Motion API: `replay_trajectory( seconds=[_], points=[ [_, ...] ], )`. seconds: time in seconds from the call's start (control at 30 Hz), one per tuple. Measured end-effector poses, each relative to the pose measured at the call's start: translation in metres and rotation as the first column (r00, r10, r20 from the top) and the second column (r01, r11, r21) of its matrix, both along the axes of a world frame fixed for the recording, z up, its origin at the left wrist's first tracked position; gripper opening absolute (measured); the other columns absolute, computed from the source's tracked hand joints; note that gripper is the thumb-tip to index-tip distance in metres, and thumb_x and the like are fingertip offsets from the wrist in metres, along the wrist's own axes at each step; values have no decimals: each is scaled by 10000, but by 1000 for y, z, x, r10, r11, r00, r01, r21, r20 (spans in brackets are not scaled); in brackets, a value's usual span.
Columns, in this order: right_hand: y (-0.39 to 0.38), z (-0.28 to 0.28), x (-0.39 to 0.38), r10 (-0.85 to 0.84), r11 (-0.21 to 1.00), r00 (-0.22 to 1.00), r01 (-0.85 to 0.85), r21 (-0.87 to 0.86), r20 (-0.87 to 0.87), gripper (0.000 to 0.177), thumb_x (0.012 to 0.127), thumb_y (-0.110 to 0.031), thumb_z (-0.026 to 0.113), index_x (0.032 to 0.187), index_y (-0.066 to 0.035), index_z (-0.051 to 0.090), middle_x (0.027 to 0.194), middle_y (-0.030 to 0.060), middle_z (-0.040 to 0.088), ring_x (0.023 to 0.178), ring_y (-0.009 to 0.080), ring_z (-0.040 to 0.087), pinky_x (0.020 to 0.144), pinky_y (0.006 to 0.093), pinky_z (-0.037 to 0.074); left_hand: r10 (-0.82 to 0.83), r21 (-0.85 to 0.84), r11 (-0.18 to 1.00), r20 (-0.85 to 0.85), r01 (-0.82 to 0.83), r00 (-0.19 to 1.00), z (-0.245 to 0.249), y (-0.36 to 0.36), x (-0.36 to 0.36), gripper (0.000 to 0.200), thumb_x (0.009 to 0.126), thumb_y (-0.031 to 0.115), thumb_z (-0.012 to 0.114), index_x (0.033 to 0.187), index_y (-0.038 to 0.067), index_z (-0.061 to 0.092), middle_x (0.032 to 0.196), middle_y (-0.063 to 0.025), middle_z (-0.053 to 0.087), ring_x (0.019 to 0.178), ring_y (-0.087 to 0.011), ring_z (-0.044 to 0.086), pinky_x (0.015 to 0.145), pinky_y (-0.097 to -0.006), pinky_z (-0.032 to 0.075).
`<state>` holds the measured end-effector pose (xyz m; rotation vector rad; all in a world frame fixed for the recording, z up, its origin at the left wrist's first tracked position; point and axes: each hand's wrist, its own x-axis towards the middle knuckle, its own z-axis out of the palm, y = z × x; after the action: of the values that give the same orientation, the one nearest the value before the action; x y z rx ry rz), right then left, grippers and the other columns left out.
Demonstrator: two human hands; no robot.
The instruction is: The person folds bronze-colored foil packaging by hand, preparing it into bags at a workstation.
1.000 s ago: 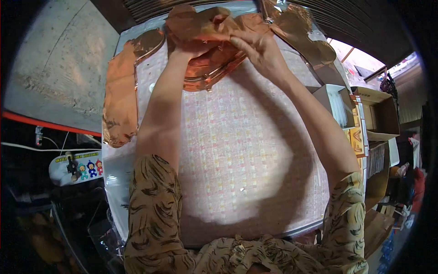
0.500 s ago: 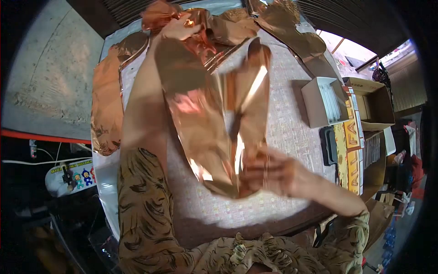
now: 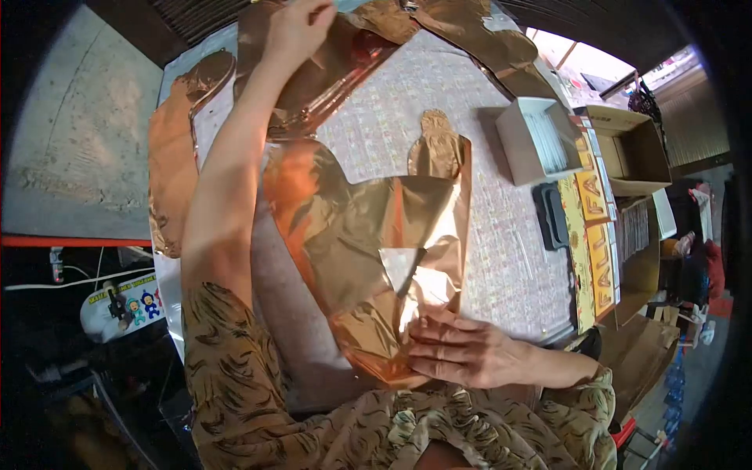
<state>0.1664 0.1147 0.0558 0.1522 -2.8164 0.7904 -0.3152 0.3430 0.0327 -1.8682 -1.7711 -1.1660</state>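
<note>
A flat copper-coloured foil balloon (image 3: 345, 258) with a small angular hole lies in front of me, its narrow lower end towards my body. My right hand (image 3: 462, 348) rests on that lower end, fingers stretched across the foil and not wrapped round it. My left hand (image 3: 298, 33) is at the far side of the table, above another folded copper foil piece (image 3: 337, 78). Its fingers are curled, and nothing shows between them. A wrinkled foil tab (image 3: 437, 149) sticks up at the balloon's far right corner.
More copper foil pieces lie along the left edge (image 3: 168, 172) and far right (image 3: 478, 39) of the patterned table (image 3: 501, 227). On the right are a white box (image 3: 513, 149) holding thin clear packets, a black object (image 3: 551, 215) and an open cardboard box (image 3: 627, 145).
The foil balloon has come down flat and nearer to me. My left hand has let go of the foil and risen towards the far edge. My right hand has lowered and flattened.
</note>
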Motion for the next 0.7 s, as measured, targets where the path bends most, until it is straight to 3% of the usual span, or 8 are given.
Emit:
replay_trajectory(
  seconds=[0.07, 0.1, 0.2, 0.23, 0.27, 0.37, 0.53, 0.7],
  points=[
    [-10, -5, 0, -37, 990, 998, 30, -134, -52, 367, 786, -92, 774, 1152, -100, 753, 1214, 73, 743, 1264, 268, 641, 1206, 508, 400, -103, 68, 990, -282, 127, 954, -1, -6, 44, 489, 1000, 462, 600, 1333, 108, 656, 1213, -132, 727, 1109, -332, 707, 938, -355, 554],
    [-11, -3, -2, -38, 992, 998, 31, -119, -53, 363, 787, -90, 764, 1149, -80, 750, 1218, 77, 741, 1262, 267, 643, 1203, 507, 403, 56, 116, 993, -514, 4, 856, -15, -4, 52, 634, 1027, 518, 519, 1506, 106, 470, 1313, -178, 673, 1230, -385, 634, 1050, -399, 488],
    [-19, -6, 0, -52, 997, 995, 47, -55, -86, 374, 787, -89, 737, 1158, -35, 737, 1231, 76, 735, 1244, 259, 655, 1194, 497, 412, 28, -636, 770, 125, 59, 992, -18, -7, 80, 728, 1051, 561, 426, 1619, 138, 260, 1535, -211, 487, 1429, -396, 443, 1191, -441, 337],
    [-23, -8, 1, -73, 996, 994, 67, -64, -87, 385, 785, -88, 733, 1167, -37, 736, 1227, 80, 736, 1240, 257, 658, 1193, 495, 413, -101, -532, 846, -230, -38, 968, -24, -10, 80, 723, 1050, 565, 425, 1619, 147, 270, 1531, -210, 491, 1434, -399, 435, 1177, -424, 362],
    [-26, -10, 2, -93, 993, 992, 87, -78, -85, 397, 783, -87, 729, 1177, -40, 735, 1223, 84, 737, 1237, 255, 660, 1192, 493, 415, -101, -530, 847, -236, -42, 966, -27, -10, 80, 723, 1050, 565, 425, 1619, 147, 270, 1531, -210, 491, 1434, -399, 435, 1177, -424, 362],
    [-29, -28, 4, -145, 988, 979, 135, -78, -143, 341, 789, -82, 710, 1124, -36, 753, 1197, 90, 742, 1226, 257, 666, 1180, 500, 425, -75, -652, 742, 151, 156, 986, -18, -13, 101, 677, 1045, 539, 464, 1599, 172, 336, 1549, -181, 481, 1455, -375, 415, 1175, -401, 368],
    [-25, -27, 14, -216, 973, 957, 193, -131, -193, 332, 792, -103, 703, 1113, -42, 760, 1170, 86, 748, 1200, 251, 675, 1177, 507, 417, -170, -385, 883, 272, 269, 947, 7, -30, 154, 527, 932, 506, 671, 1221, 68, 725, 1089, -218, 742, 1038, -350, 723, 933, -409, 544],
    [-24, -30, 20, -185, 981, 953, 166, -96, -240, 367, 795, -109, 695, 1153, -52, 748, 1188, 81, 742, 1196, 242, 675, 1168, 490, 428, -15, -715, 698, 56, 50, 998, 4, -52, 183, 745, 736, 697, 777, 957, -14, 754, 959, -211, 751, 950, -337, 737, 839, -440, 559]
  ],
)
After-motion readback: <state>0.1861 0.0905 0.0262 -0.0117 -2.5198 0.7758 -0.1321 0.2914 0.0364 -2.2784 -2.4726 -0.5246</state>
